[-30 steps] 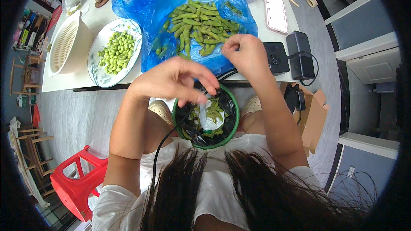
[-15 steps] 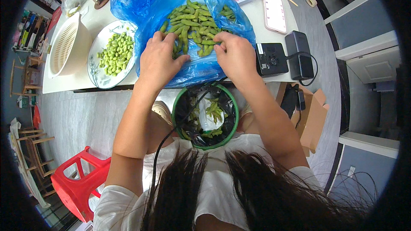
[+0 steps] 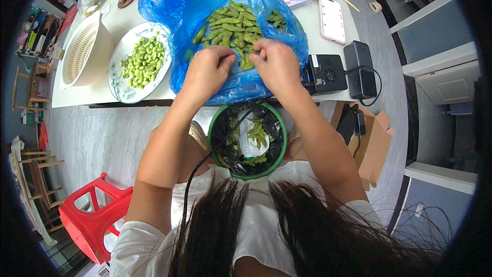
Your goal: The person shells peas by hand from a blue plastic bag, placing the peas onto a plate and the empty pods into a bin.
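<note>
Green edamame pods (image 3: 230, 24) lie heaped in an opened blue plastic bag (image 3: 189, 7) on the table. At the heap's near left side is my left hand (image 3: 209, 72), its fingers curled together; whatever they hold is hidden. My right hand (image 3: 279, 64) pinches at the near right side, with a pod (image 3: 246, 63) at its thumb and fingertips. A small gap separates the two hands. Left of the bag, shelled green beans (image 3: 144, 64) fill the middle of a white plate with a floral rim (image 3: 117, 83).
A cream strainer basket (image 3: 97, 54) stands left of the plate. A phone (image 3: 332, 19) and black boxes (image 3: 327, 73) with a cable sit on the right. Below the table edge, a green-rimmed bin (image 3: 209, 141) holds pods. A red stool (image 3: 84, 225) stands lower left.
My left hand has moved right, off the heap's left side, its fingers now curled in. My right hand has shifted slightly left and down, bringing the hands closer together.
</note>
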Motion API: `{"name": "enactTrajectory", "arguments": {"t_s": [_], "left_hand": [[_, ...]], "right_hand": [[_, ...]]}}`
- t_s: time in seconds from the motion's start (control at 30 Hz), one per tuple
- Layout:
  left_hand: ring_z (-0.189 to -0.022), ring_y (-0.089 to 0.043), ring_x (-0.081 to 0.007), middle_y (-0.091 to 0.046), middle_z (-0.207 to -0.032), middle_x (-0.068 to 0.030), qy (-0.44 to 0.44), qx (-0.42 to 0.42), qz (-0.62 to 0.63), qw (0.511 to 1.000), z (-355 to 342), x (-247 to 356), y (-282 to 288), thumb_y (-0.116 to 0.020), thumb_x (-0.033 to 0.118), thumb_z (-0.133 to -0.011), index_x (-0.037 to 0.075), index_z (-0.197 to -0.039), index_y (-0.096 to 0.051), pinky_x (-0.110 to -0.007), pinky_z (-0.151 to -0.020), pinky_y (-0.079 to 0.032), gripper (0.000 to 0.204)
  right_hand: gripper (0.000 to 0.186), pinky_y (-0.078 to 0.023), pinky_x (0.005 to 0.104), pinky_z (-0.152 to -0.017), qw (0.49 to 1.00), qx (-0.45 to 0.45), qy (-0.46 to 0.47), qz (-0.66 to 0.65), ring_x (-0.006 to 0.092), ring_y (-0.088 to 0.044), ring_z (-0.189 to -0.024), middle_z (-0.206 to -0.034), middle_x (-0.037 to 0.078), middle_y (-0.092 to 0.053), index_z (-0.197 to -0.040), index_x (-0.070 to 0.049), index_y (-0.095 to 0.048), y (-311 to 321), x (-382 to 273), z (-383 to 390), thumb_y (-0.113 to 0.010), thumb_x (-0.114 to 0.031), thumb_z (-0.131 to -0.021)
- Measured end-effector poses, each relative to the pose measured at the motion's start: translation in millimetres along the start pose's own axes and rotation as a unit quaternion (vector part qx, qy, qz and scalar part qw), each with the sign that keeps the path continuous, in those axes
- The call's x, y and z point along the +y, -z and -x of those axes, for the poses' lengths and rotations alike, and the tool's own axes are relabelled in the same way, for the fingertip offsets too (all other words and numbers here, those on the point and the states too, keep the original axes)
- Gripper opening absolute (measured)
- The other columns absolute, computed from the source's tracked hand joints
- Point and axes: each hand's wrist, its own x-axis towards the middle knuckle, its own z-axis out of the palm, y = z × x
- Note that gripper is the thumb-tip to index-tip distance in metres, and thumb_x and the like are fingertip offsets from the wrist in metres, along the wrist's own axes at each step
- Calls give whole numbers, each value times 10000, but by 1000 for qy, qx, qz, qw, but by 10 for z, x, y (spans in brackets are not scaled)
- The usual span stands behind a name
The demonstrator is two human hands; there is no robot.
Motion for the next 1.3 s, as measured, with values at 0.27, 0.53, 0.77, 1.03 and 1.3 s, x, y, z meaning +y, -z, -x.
{"name": "enactTrajectory", "arguments": {"t_s": [0.27,0.53,0.77,1.03,1.3], "left_hand": [[-636,-612,-217,-636,-781,-144,37,10,142,989,-15,40,-49,-660,78,-699,-29,-929,-601,-299,-574,-475,260],[-678,-613,-142,-635,-822,-129,-44,55,70,995,36,98,-61,-645,15,-736,-65,-994,-577,-261,-553,-497,278],[-622,-633,-178,-633,-769,-149,-67,75,25,995,24,81,-77,-605,-13,-748,-49,-967,-593,-262,-545,-490,223],[-579,-615,-242,-609,-708,-171,-92,110,-62,988,43,151,-54,-644,40,-704,-21,-867,-604,-305,-503,-454,178],[-614,-577,-327,-578,-677,-186,-92,119,-43,988,60,175,-104,-621,40,-688,2,-803,-575,-386,-529,-439,130]], "right_hand": [[172,-471,266,-560,919,-60,-139,-364,150,-600,-587,-667,91,-633,-791,-7,-644,-101,32,12,-690,-100,-654],[125,-436,248,-522,942,-37,-87,-322,117,-560,-543,-644,82,-627,-733,-16,-664,-73,14,14,-695,-106,-654],[125,-423,195,-568,956,-52,-69,-281,56,-532,-617,-694,33,-630,-811,20,-662,17,-68,10,-658,-81,-739],[96,-414,211,-493,919,-60,-83,-381,59,-535,-556,-635,50,-631,-743,13,-665,41,-73,-5,-655,-77,-708],[93,-404,203,-478,914,-19,-95,-393,58,-523,-537,-604,40,-611,-700,27,-647,-11,-101,15,-629,-61,-675]]}}
